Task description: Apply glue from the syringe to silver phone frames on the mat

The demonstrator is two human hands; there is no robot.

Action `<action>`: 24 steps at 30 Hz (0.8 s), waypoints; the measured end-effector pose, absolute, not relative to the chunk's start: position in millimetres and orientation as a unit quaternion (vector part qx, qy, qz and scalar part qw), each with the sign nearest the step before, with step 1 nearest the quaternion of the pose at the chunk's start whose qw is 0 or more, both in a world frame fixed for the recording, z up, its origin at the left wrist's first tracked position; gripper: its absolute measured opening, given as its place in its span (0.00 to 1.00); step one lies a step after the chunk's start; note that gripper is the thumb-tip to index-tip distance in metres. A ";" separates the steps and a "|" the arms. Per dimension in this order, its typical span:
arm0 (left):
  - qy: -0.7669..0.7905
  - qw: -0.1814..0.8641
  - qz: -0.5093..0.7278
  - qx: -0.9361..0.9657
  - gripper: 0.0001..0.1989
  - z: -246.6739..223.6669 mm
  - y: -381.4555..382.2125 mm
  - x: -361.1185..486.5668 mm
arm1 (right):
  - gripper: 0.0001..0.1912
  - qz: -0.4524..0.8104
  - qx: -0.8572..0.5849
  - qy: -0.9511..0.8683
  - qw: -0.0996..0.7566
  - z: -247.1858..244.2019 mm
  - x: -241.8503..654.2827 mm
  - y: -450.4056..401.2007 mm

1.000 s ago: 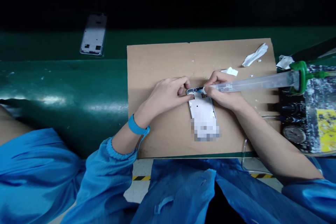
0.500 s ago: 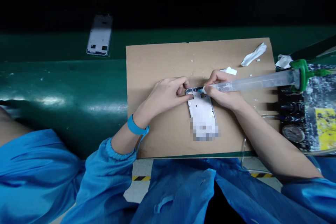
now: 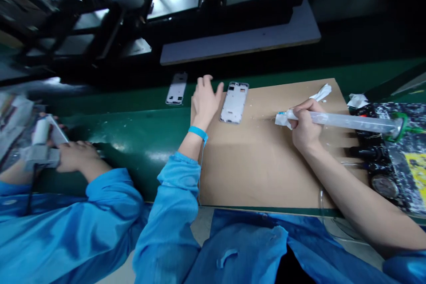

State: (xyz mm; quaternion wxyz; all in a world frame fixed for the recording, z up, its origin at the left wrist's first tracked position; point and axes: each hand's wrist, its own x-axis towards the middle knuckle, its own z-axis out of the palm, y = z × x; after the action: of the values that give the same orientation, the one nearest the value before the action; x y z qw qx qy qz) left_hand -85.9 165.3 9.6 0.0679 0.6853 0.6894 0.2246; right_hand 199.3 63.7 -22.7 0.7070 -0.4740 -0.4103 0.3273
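My left hand (image 3: pixel 205 100) is over the back left corner of the cardboard sheet (image 3: pixel 259 164), fingers spread, nothing held. Just right of it lies a white phone frame (image 3: pixel 234 104), flat near the cardboard's back edge. A second phone frame (image 3: pixel 176 89) rests on the green bench, left of that hand. My right hand (image 3: pixel 306 126) grips a large clear dispensing syringe (image 3: pixel 356 122) with a green cap. The syringe's blue tip is at a crumpled white tissue (image 3: pixel 282 120); whether they touch I cannot tell.
At the right stands a paint-spattered control box (image 3: pixel 408 164) with a gauge. More tissue (image 3: pixel 322 92) lies at the cardboard's back. A co-worker's hand (image 3: pixel 78 156) is at the far left beside a grey device. A raised board (image 3: pixel 239 44) spans the back.
My view has swung left. My left hand has let go of the phone frame, now at the cardboard's back left. My right hand has moved the syringe off the frame to the tissue.
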 end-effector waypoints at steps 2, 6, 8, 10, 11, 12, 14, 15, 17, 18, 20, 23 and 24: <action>0.746 0.030 0.209 0.632 0.23 10.4 186.0 -112.2 | 0.13 0.329 -0.477 -0.412 0.703 -24.5 199.6 64.0; 0.826 0.017 0.128 0.549 0.39 14.6 197.3 -169.3 | 0.09 0.340 -0.485 -0.415 0.691 -24.9 195.4 63.7; 0.820 0.039 0.108 0.561 0.42 20.7 195.7 -193.3 | 0.08 0.348 -0.492 -0.414 0.682 -23.3 192.0 63.7; 0.814 0.051 0.096 0.571 0.40 31.5 193.7 -213.4 | 0.07 0.357 -0.497 -0.413 0.675 -21.5 189.2 63.8; 0.816 0.051 0.092 0.569 0.39 38.7 192.7 -222.1 | 0.07 0.359 -0.499 -0.412 0.673 -20.6 188.2 64.0; 0.820 0.049 0.089 0.563 0.39 46.9 191.3 -229.7 | 0.06 0.360 -0.499 -0.412 0.672 -19.8 187.4 64.2; 0.830 0.046 0.080 0.550 0.41 64.6 185.7 -240.1 | 0.06 0.356 -0.499 -0.409 0.676 -18.5 186.5 64.7; 0.832 0.047 0.074 0.548 0.41 72.7 180.6 -241.6 | 0.06 0.352 -0.500 -0.406 0.679 -18.0 186.2 65.0; 0.814 0.064 0.066 0.573 0.42 83.9 163.7 -233.7 | 0.06 0.344 -0.503 -0.400 0.685 -17.3 186.1 65.5; 0.788 0.082 0.063 0.607 0.43 85.7 151.8 -223.8 | 0.06 0.341 -0.506 -0.399 0.685 -17.2 186.3 65.8; 0.672 0.155 0.051 0.723 0.46 81.2 123.1 -192.9 | 0.07 0.335 -0.512 -0.400 0.683 -17.7 187.4 66.2; 0.476 0.243 -0.005 0.845 0.43 59.6 81.1 -133.9 | 0.07 0.317 -0.518 -0.409 0.681 -19.6 190.3 66.3; 0.449 0.257 -0.012 0.856 0.45 51.0 70.7 -115.9 | 0.07 0.312 -0.519 -0.411 0.681 -20.2 191.1 66.3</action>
State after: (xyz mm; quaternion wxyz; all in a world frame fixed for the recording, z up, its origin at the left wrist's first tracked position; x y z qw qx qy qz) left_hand -115.9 70.7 51.0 0.2575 0.8555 0.4491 -0.0123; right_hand 191.1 66.3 -20.2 0.6812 -0.5190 -0.4115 0.3117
